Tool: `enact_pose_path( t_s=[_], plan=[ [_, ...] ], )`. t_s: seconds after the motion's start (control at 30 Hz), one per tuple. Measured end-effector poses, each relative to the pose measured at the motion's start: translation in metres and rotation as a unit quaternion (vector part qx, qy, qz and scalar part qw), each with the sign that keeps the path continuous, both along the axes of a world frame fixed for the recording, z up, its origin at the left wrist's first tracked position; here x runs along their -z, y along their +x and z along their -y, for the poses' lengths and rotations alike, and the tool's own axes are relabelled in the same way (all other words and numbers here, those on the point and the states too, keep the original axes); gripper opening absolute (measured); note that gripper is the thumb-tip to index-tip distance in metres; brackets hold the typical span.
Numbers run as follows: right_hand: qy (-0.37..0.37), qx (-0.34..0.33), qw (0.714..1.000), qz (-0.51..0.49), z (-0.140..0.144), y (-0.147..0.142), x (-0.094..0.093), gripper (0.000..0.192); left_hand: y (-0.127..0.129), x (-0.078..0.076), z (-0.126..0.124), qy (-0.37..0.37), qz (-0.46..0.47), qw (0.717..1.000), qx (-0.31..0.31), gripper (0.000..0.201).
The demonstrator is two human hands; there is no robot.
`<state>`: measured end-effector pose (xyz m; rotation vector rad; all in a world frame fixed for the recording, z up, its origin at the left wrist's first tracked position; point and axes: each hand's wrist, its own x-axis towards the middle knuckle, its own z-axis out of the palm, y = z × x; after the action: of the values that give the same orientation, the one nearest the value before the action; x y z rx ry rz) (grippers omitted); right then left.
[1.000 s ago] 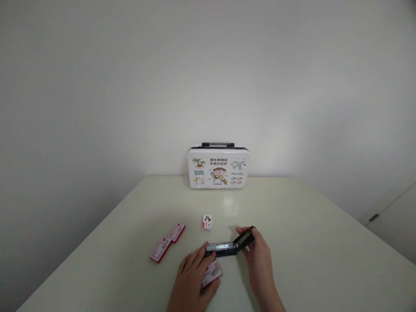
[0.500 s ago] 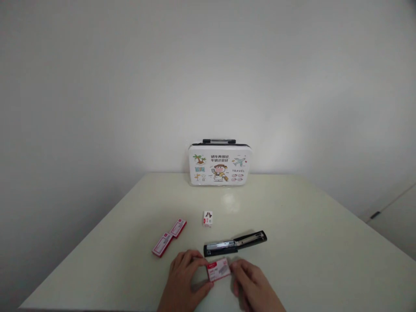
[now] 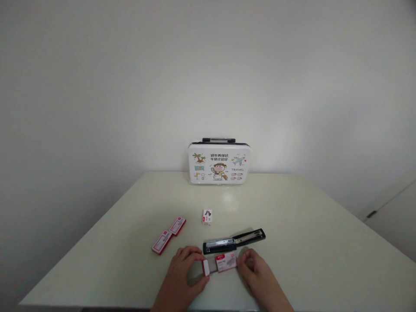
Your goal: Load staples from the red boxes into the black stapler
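A small red and white staple box (image 3: 225,262) is held low over the table's near edge between both hands. My left hand (image 3: 182,275) pinches the inner tray's white end (image 3: 206,267), which sticks out of the sleeve on the left. My right hand (image 3: 256,273) grips the sleeve's right end. Just behind the box lies a black stapler (image 3: 234,241), swung fully open and flat on the table, untouched.
Two more red staple boxes (image 3: 169,235) lie end to end at the left. A tiny white and red box (image 3: 207,216) stands mid-table. A white printed case with a black handle (image 3: 219,163) leans against the wall on the pale table (image 3: 308,242).
A second ago both hands were on the stapler, folding it open. They left it flat on the table, picked up the staple box, and the left hand has pulled its tray partly out.
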<state>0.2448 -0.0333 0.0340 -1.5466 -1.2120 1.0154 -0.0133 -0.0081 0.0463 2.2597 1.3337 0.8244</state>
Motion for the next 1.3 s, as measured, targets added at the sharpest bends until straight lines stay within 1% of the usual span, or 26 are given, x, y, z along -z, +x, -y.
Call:
enact_pose_path(
  t_s=[0.1, 0.17, 0.27, 0.4, 0.5, 0.6, 0.73, 0.87, 1.0, 1.17, 1.3],
  plan=[
    [0.036, -0.033, 0.998, 0.029, -0.003, -0.003, -0.015, 0.032, 0.001, 0.001, -0.002, 0.017, -0.005, 1.000, 0.002, 0.050],
    [0.057, -0.043, 0.996, 0.059, -0.008, -0.011, -0.023, 0.036, 0.002, 0.003, -0.003, 0.021, -0.019, 1.000, 0.002, 0.061],
    [0.075, -0.064, 0.991, 0.089, -0.017, -0.028, -0.024, 0.038, 0.004, 0.005, -0.003, 0.017, -0.038, 0.999, -0.002, 0.065],
    [0.076, -0.082, 0.992, 0.062, -0.026, -0.046, -0.012, 0.037, 0.004, 0.009, -0.003, 0.013, -0.047, 0.999, -0.001, 0.066],
    [0.070, -0.066, 0.995, 0.032, -0.030, -0.054, -0.005, 0.034, 0.003, 0.011, -0.003, 0.010, -0.048, 0.999, 0.000, 0.066],
    [0.073, -0.051, 0.996, 0.009, -0.034, -0.062, -0.001, 0.030, 0.003, 0.010, -0.004, 0.006, -0.046, 0.999, 0.002, 0.065],
    [0.081, -0.071, 0.994, -0.007, -0.035, -0.073, -0.003, 0.029, 0.003, 0.008, -0.005, 0.001, -0.043, 0.999, 0.005, 0.062],
    [0.087, -0.041, 0.995, 0.033, -0.030, -0.077, -0.010, 0.028, 0.002, 0.007, -0.006, 0.005, -0.035, 0.999, 0.008, 0.061],
    [0.072, -0.024, 0.995, 0.072, -0.026, -0.071, -0.012, 0.030, 0.001, 0.007, -0.005, 0.000, -0.038, 0.999, 0.006, 0.065],
    [0.059, -0.030, 0.998, 0.022, -0.027, -0.070, -0.010, 0.036, 0.000, 0.007, -0.005, -0.005, -0.038, 0.999, 0.006, 0.064],
    [0.054, -0.010, 0.998, -0.020, -0.028, -0.074, -0.010, 0.037, 0.000, 0.010, -0.006, 0.006, -0.031, 0.999, 0.006, 0.066]
  ],
)
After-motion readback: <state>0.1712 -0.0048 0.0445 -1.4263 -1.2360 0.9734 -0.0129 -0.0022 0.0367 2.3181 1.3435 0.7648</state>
